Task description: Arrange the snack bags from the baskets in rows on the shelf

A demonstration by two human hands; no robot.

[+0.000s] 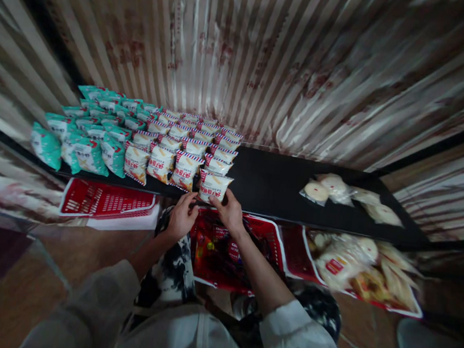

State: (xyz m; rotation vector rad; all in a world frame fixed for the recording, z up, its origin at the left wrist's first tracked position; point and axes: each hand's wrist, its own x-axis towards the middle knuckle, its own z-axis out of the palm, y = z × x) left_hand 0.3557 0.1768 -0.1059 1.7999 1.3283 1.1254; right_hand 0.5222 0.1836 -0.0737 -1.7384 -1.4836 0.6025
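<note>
Small white snack bags with red lettering and striped top edges (pixel 187 168) stand in rows on the black shelf. To their left stand rows of teal snack bags (pixel 90 155). At the shelf's front edge, my right hand (pixel 228 212) grips a white snack bag (pixel 214 186) by its lower right side, thumb across its front. This bag is upright, at the front of the rightmost row. Beside its lower left corner is my left hand (pixel 182 217), fingers bent and a little apart, with nothing visible in it. Whether its fingertips touch the bag is unclear.
Flat packets with pale round contents (pixel 329 189) lie on the right part of the black shelf (pixel 272 183). Under the shelf are a red basket of dark packages (pixel 278 244), a basket of clear-wrapped food (pixel 401 310) and another red basket (pixel 122 202). Striped sheeting hangs behind.
</note>
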